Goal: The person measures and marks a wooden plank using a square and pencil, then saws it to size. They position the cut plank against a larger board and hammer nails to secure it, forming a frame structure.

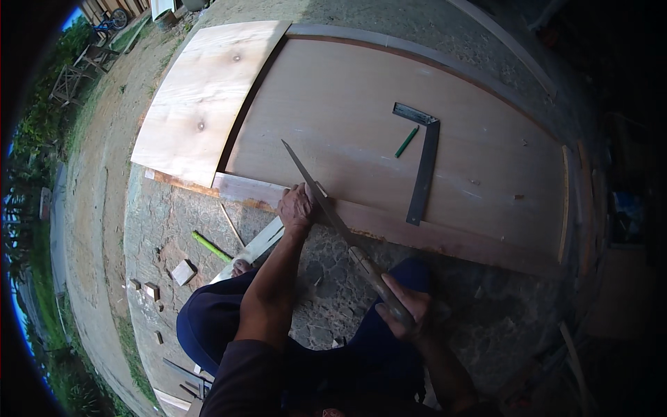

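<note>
A handsaw (322,201) with a long narrow blade slants across the near edge of a framed plywood panel (333,104). My right hand (408,306) is wrapped around its long wooden handle, above my right knee. On the panel's near frame rail (389,228), left of the blade, my left hand (297,207) is closed on a small piece of wood (321,189). The pale end of that piece shows just beyond the blade; the rest is hidden by the hand and saw. Farther right on the panel lie a metal try square (424,170) and a green pencil (406,142).
A lighter plywood sheet (201,104) covers the panel's left end. On the rough concrete lie a pale board (262,240), a bright green tube-like thing (210,245), and several wood offcuts (183,272). More strips of wood (583,208) stand by the panel's right end.
</note>
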The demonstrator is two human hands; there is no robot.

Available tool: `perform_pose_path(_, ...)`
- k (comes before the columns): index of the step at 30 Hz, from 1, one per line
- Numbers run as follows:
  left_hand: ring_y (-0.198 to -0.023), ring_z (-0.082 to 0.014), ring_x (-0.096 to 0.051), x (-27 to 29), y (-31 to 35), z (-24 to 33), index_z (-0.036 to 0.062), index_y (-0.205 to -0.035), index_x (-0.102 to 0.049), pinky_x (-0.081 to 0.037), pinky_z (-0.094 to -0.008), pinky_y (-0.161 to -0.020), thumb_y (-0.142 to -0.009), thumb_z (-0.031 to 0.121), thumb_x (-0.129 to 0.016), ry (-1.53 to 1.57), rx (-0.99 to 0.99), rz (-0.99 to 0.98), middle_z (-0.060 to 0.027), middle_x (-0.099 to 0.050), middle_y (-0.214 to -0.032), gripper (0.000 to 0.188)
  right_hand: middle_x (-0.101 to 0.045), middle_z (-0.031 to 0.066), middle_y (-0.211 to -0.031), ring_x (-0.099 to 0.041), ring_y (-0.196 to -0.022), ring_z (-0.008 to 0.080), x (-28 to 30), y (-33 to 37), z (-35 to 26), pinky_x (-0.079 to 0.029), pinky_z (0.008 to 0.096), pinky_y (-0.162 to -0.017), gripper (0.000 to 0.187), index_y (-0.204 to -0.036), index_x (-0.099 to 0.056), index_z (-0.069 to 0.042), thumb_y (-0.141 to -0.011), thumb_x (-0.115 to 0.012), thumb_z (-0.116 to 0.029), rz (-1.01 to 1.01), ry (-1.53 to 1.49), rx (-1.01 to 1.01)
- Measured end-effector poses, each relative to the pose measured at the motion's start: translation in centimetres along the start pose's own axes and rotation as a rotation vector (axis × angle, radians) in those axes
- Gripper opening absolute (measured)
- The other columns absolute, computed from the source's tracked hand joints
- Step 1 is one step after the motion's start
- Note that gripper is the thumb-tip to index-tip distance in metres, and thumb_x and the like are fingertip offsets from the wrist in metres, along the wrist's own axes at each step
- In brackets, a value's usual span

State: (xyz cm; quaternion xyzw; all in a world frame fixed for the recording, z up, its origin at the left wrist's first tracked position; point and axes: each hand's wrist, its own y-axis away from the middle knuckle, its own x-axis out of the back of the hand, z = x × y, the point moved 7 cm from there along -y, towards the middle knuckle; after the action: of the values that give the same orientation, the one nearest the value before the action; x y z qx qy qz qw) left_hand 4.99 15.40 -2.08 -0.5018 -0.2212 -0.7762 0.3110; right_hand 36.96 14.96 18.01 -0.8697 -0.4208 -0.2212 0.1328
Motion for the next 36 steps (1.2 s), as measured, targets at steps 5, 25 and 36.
perform_pose_path(5,-0.103,-0.0353,-0.064,-0.1,0.0,0.5,0.0107,-0.099,-0.070,-0.052,-0.0480,-0.087,-0.104,0.040,-0.042,0.022,-0.011,0.001,-0.0108,-0.070,-0.102,0.041,-0.070,0.0255,-0.118,-0.076,-0.095,0.0329,0.2,0.6,-0.2,-0.062,0.0361,-0.080,0.062,-0.138,-0.057,0.002,-0.081,-0.080,-0.007,0.036,0.012,0.072)
perform_pose_path(25,-0.103,-0.0356,-0.064,-0.2,0.0,0.9,0.0101,-0.101,-0.071,-0.051,-0.0475,-0.090,-0.103,0.041,-0.044,0.030,-0.015,-0.019,-0.0114,-0.071,-0.103,0.041,-0.072,0.0239,-0.097,-0.076,-0.080,0.0324,-2.1,-3.2,2.0,-0.058,0.0370,-0.069,0.064,-0.140,-0.057,0.002,-0.082,-0.079,-0.011,0.064,-0.001,0.095)
perform_pose_path(36,-0.102,-0.0347,-0.064,-2.1,-0.6,-0.6,0.0091,-0.100,-0.069,-0.051,-0.0483,-0.088,-0.103,0.038,-0.043,-0.026,-0.080,0.012,-0.0120,-0.070,-0.100,0.039,-0.074,0.0196,-0.099,-0.076,-0.084,0.0317,-3.0,-5.1,1.9,-0.059,0.0362,-0.075,0.062,-0.139,-0.058,0.001,-0.082,-0.078,-0.011,0.065,0.047,0.058)
